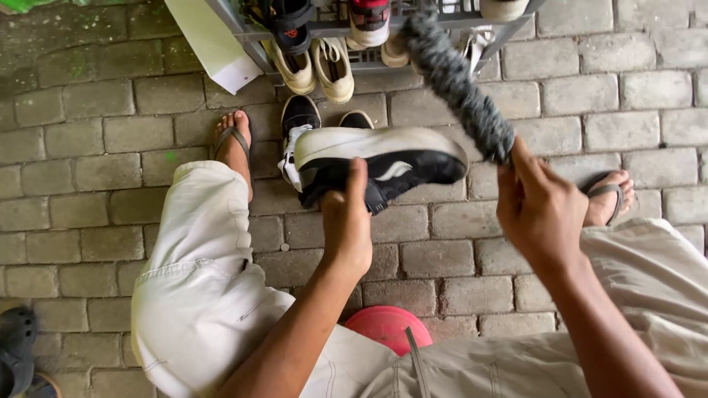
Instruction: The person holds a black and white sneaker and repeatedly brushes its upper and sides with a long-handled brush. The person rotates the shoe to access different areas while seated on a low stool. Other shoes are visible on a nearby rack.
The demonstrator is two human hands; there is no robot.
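My left hand [346, 221] grips a black sneaker with a white sole [383, 158], held on its side above the paving, sole edge upward. My right hand [538, 210] is closed on the handle end of a long grey fuzzy brush [457, 81], which slants up and left from the hand, its lower end close to the sneaker's toe. A second black and white sneaker [299, 129] stands on the ground just behind the held one. My knees in pale trousers and my feet in flip-flops [234, 144] frame the scene.
A metal shoe rack [354, 40] with several pairs of shoes stands at the top. A white board [214, 44] leans beside it. A red round stool [387, 324] shows between my legs. A dark clog [16, 346] lies at lower left. Grey brick paving [96, 147] covers the ground.
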